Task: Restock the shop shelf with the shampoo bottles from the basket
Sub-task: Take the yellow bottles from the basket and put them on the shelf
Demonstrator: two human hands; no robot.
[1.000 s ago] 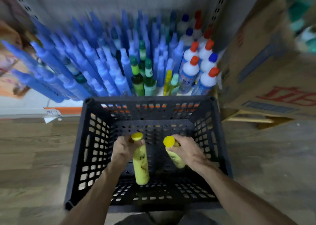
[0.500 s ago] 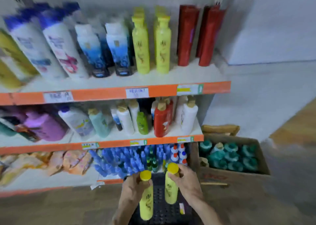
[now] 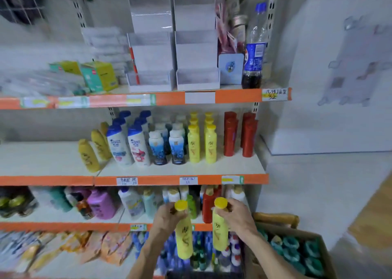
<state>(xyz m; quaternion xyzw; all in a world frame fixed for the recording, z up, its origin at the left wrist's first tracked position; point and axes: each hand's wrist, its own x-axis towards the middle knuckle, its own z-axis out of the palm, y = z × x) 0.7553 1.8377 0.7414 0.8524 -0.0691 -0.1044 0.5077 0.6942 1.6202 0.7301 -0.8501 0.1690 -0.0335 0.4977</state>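
Observation:
My left hand (image 3: 167, 217) grips the neck of one yellow shampoo bottle (image 3: 184, 239), held upright in front of the lower shelves. My right hand (image 3: 238, 217) holds a second yellow shampoo bottle (image 3: 220, 231) the same way, just to the right. Both bottles have yellow caps. On the middle shelf (image 3: 180, 180) stand two rows of matching yellow bottles (image 3: 202, 145), between dark blue-white bottles and red ones. Only the dark top edge of the basket (image 3: 201, 275) shows at the bottom of the view.
Red bottles (image 3: 239, 137) stand right of the yellow rows, white-blue shampoo bottles (image 3: 129, 145) to their left. The top shelf holds white display boxes (image 3: 174, 66) and a cola bottle (image 3: 253, 51). A cardboard box of teal-capped bottles (image 3: 294, 251) sits on the floor at right.
My view has swung up from the basket to the shelves. Both hands have lifted the yellow bottles out of the basket and raised them toward the middle shelf.

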